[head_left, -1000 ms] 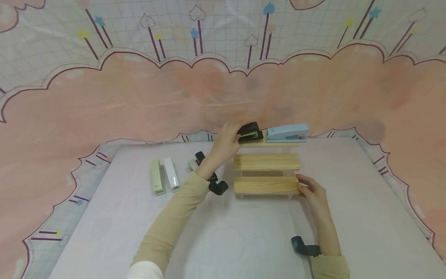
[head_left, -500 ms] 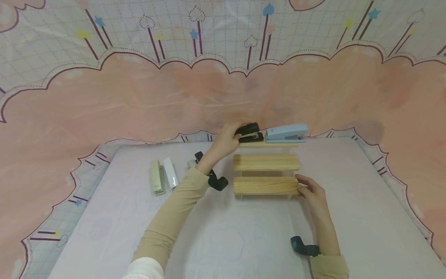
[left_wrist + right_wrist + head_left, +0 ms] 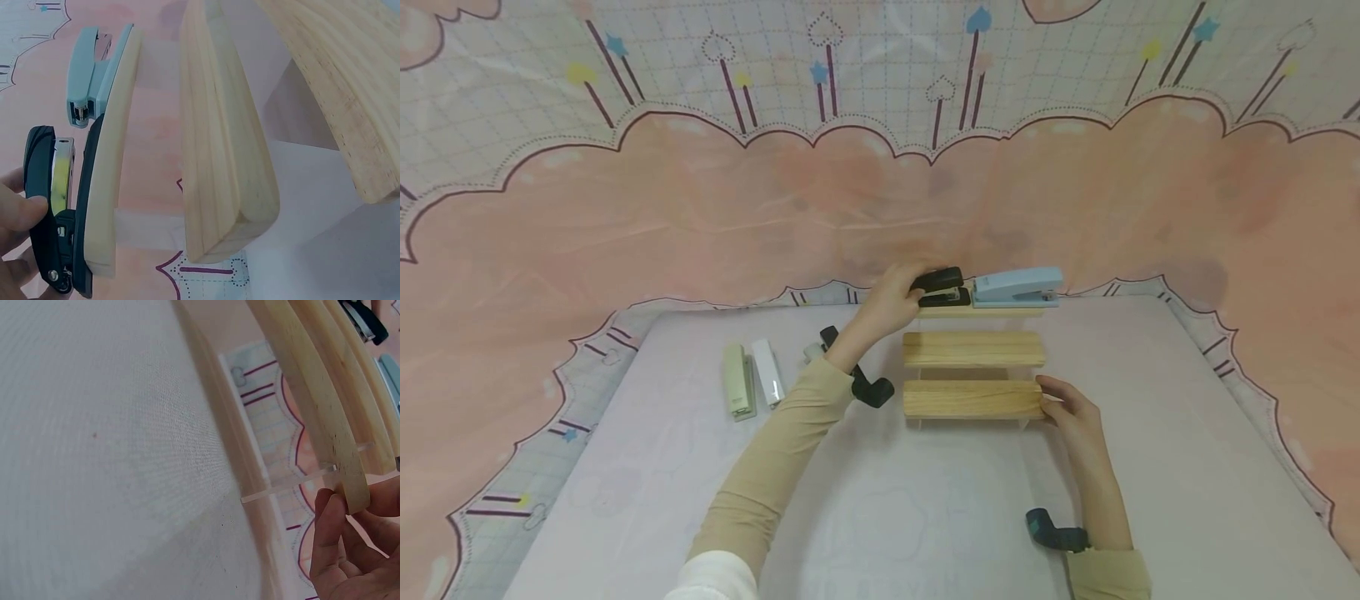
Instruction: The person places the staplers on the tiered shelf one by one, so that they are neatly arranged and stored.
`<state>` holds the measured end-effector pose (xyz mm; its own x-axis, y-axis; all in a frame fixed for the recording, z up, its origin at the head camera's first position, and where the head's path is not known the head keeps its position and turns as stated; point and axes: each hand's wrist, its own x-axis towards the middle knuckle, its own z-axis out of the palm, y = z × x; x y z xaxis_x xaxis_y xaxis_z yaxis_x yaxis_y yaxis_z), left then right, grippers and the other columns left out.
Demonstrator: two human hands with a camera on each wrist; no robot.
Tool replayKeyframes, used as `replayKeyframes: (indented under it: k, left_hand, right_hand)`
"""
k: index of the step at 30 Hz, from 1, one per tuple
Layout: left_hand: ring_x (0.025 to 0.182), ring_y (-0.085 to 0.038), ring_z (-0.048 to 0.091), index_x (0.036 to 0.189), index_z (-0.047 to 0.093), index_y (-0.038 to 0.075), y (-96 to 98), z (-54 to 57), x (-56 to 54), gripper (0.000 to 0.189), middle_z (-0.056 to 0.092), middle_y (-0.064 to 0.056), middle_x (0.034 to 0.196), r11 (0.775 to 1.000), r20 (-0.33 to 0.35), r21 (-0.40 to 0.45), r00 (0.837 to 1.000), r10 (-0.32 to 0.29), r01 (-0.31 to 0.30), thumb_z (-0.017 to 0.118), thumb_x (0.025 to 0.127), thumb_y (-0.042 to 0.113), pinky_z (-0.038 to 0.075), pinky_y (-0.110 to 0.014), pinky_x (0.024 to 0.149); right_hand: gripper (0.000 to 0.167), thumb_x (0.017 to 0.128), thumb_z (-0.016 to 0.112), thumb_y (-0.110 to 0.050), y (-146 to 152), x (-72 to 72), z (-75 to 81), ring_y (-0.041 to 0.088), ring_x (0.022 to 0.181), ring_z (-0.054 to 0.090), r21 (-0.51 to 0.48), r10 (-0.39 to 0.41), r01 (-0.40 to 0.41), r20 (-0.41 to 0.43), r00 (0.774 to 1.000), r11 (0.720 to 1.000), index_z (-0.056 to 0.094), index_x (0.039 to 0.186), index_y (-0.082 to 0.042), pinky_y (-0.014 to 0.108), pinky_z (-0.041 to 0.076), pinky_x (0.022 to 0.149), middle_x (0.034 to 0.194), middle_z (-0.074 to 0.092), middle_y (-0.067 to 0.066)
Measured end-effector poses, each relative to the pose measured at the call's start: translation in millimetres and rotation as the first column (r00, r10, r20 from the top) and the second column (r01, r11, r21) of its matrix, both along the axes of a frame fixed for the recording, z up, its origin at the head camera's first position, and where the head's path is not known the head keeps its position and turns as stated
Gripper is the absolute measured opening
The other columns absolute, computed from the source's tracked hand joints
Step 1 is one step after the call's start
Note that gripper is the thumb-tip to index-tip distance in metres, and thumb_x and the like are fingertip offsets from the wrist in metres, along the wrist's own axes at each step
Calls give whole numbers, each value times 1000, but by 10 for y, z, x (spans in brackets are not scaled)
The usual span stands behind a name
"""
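My left hand (image 3: 891, 298) grips a black stapler (image 3: 40, 200) by its upper arm and hinge end. The stapler's base lies along the top board of a three-tier wooden stand (image 3: 973, 348), its end jutting past the board's end in the left wrist view. Beside it on that same board sits a light blue stapler (image 3: 1018, 285). With thumb and fingers, my right hand (image 3: 1075, 408) pinches the right end of the lowest board (image 3: 325, 406). In the right wrist view a clear support (image 3: 287, 484) shows under that board.
Left of the stand, a pale green stapler (image 3: 739, 382) and a white stapler (image 3: 768, 373) lie on the white table (image 3: 865, 517). A greyish object (image 3: 812, 354) is partly hidden behind my left wrist. A patterned cloth (image 3: 775, 217) hangs behind the table.
The black stapler, in my left hand, has shifted slightly right toward the light blue one, and its upper arm sits a little lower. My right hand keeps its place on the lowest board.
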<state>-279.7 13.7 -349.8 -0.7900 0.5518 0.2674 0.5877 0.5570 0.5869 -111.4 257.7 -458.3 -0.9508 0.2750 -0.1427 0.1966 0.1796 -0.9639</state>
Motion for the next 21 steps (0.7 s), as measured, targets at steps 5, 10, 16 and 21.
replayKeyframes:
  k: [5,10,16,21]
  left_hand:
    - [131,-28,47,135,54,10,7,0,-7,49,56,-10,138,1000,-16,3,1000,-10,10,46,90,-6,35,-45,112]
    - [130,-28,48,135,54,11,7,7,2,49,56,-10,138,1000,-4,16,1000,-16,16,46,90,-7,35,-44,112]
    - [133,-28,45,135,55,13,9,6,1,49,55,-9,140,1000,16,22,1000,-13,13,46,91,-6,33,-45,113]
    - [134,-26,46,136,54,11,5,11,-9,50,55,-8,140,999,32,33,999,-29,28,45,91,-7,34,-43,113]
  right_hand:
    - [41,99,43,-7,6,-5,10,-11,89,53,-16,0,0,0,1000,1000,45,139,1,9,48,79,142,44,19]
    - [41,98,44,-6,9,-2,0,-10,90,54,-16,-2,2,-11,1000,1000,46,138,2,9,48,79,141,45,19]
    - [41,98,44,-7,12,-2,-10,-10,89,54,-20,-5,4,-13,1000,1000,46,138,1,9,48,79,141,45,18]
    - [41,98,44,-7,9,-1,-16,-10,90,54,-22,-1,0,-18,1000,1000,46,138,1,10,48,79,140,45,18]
